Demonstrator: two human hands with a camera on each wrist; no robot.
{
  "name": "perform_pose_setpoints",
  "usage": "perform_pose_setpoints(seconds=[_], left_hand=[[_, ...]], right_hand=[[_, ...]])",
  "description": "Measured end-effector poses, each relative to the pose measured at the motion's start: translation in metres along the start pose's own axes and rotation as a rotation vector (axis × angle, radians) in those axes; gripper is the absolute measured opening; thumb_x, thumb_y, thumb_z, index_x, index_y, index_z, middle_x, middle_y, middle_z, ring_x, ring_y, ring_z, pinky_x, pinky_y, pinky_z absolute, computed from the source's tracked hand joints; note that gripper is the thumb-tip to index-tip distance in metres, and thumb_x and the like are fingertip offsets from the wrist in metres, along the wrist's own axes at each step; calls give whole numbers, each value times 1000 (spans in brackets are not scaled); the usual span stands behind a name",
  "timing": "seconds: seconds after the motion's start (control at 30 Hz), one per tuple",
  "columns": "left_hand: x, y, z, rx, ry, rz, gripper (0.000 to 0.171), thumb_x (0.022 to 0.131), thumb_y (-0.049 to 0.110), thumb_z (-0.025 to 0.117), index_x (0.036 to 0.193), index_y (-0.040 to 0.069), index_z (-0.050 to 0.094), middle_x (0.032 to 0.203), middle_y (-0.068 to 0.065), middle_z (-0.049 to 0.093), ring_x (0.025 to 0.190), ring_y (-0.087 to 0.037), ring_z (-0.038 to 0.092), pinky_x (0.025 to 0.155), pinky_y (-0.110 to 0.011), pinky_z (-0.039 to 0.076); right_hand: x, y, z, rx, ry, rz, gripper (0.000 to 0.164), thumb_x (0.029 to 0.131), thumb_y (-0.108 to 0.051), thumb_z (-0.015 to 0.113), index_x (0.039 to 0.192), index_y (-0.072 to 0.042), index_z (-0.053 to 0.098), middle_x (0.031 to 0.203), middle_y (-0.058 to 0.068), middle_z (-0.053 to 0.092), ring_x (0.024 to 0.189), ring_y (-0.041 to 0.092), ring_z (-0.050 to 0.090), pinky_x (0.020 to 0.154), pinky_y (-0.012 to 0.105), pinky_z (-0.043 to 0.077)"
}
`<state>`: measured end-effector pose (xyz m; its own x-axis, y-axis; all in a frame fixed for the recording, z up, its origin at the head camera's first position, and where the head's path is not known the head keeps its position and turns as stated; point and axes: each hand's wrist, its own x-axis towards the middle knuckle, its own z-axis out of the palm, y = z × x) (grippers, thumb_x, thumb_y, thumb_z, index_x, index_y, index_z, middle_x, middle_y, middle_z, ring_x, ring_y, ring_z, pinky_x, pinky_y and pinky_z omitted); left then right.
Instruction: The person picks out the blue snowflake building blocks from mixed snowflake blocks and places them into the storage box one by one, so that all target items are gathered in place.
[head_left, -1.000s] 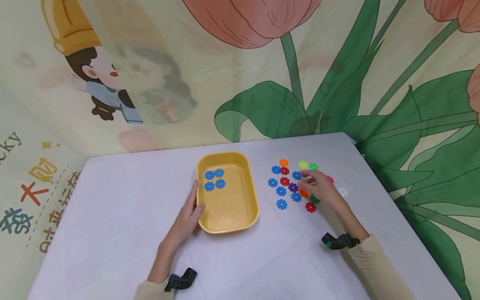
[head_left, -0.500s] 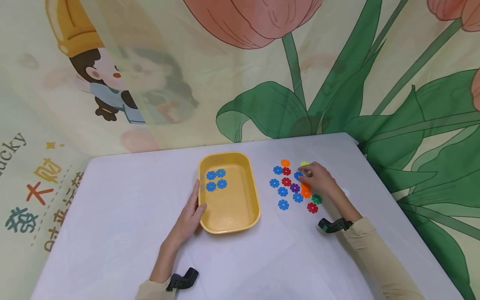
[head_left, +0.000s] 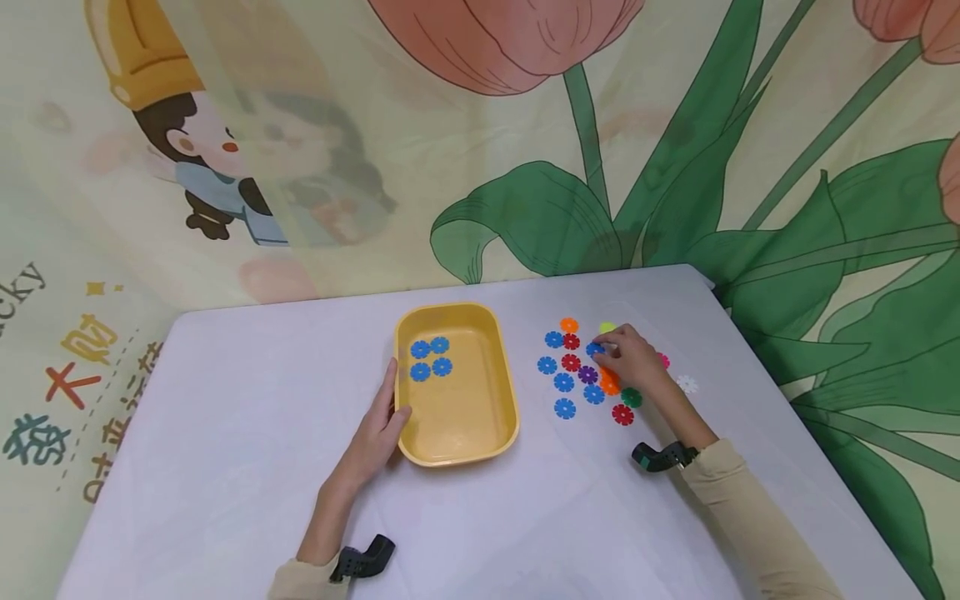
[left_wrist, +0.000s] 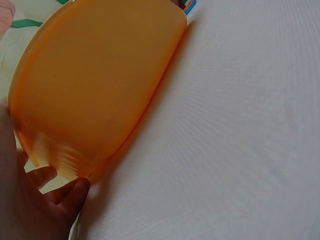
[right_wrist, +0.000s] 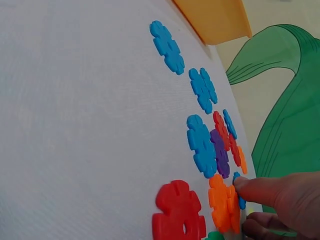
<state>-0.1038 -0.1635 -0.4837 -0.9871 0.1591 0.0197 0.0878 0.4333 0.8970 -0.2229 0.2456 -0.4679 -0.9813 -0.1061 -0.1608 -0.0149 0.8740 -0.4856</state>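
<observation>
My left hand [head_left: 375,433] holds the left side of a yellow plastic tray [head_left: 468,425], thumb over the rim; the left wrist view shows fingers along its outer wall. In the tray lie several blue snowflake discs [head_left: 442,367], near its upper left. To the right, my right hand [head_left: 636,364] pinches a blue snowflake disc [right_wrist: 242,203] between thumb and finger, low over the table among the others. An orange disc [head_left: 610,382] and a purple disc [head_left: 588,375] lie close beside it. My right hand hides some discs.
Around the right hand lie several blue discs [head_left: 565,408], red discs [head_left: 622,415], a green disc [head_left: 632,398], a yellow-green disc [head_left: 607,327] and a white disc [head_left: 687,384]. A white cloth covers the table [head_left: 285,400], and a printed curtain hangs behind.
My right hand has shifted slightly left and its thumb and finger have closed on the blue disc. The left hand and tray stay in place.
</observation>
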Motion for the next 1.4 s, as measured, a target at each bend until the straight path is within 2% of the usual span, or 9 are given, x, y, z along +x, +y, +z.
perform_pose_setpoints(seconds=[0.2, 0.47, 0.63, 0.77, 0.93, 1.03, 1.23, 1.33, 1.4], left_hand=[[1, -1, 1, -6, 4, 16, 71, 100, 14, 40, 157, 24, -1, 165, -3, 5, 151, -24, 13, 106, -2, 12], [1, -2, 2, -23, 6, 13, 71, 100, 14, 41, 157, 27, -1, 165, -2, 5, 150, -25, 18, 104, 0, 15], [1, -2, 2, -25, 8, 19, 72, 100, 13, 41, 157, 24, 0, 165, -3, 5, 150, -27, 19, 103, 1, 15], [0, -1, 2, -32, -2, 6, 72, 100, 13, 40, 157, 26, -1, 165, -1, 4, 150, -24, 17, 103, 1, 15], [0, -2, 2, -36, -5, 7, 72, 100, 13, 41, 157, 26, -2, 165, -2, 4, 150, -25, 17, 103, 1, 16], [0, -2, 3, -32, 0, 12, 71, 101, 13, 41, 157, 25, -1, 165, -2, 4, 150, -26, 18, 103, 1, 16], [0, -2, 2, -31, 4, 9, 70, 101, 14, 41, 157, 24, -1, 165, -3, 4, 150, -26, 18, 102, 2, 16], [0, -2, 1, -31, 3, 10, 70, 101, 15, 41, 157, 23, 0, 165, -4, 4, 150, -27, 19, 102, 1, 16], [0, -2, 1, -30, 3, 9, 69, 101, 15, 40, 157, 22, 0, 165, -4, 4, 150, -28, 19, 102, 1, 16]], right_hand=[[0, 2, 1, 6, 3, -22, 37, 93, -23, 65, 126, -8, 61, 121, 20, 49, 103, 32, 55, 82, 40, 58], [2, 5, 4, 43, 2, -18, 37, 93, -18, 64, 127, -7, 54, 116, 20, 54, 105, 33, 55, 88, 44, 56], [0, 7, 6, 82, 25, -39, 36, 92, -16, 65, 125, -7, 52, 104, 18, 59, 96, 29, 56, 81, 40, 57], [-2, 11, 8, 148, 56, -36, 35, 92, -18, 66, 124, -9, 55, 99, 16, 61, 91, 27, 57, 74, 31, 57], [-3, 13, 10, 324, 88, 30, 39, 92, -30, 66, 126, -14, 58, 104, 15, 62, 91, 24, 60, 71, 17, 53], [-9, 7, 10, 475, 90, 44, 48, 90, -39, 66, 130, -15, 57, 106, 14, 64, 90, 22, 67, 72, 14, 53], [-28, -18, 7, 755, 89, -23, 56, 87, -41, 68, 133, -12, 56, 93, -5, 69, 86, 7, 71, 79, 15, 54], [-39, -32, 3, 837, 61, -53, 56, 88, -37, 68, 135, -9, 55, 90, -11, 66, 86, 5, 70, 81, 15, 54], [-46, -41, 1, 848, 46, -56, 56, 89, -35, 68, 136, -9, 54, 91, -11, 66, 87, 6, 71, 82, 16, 54]])
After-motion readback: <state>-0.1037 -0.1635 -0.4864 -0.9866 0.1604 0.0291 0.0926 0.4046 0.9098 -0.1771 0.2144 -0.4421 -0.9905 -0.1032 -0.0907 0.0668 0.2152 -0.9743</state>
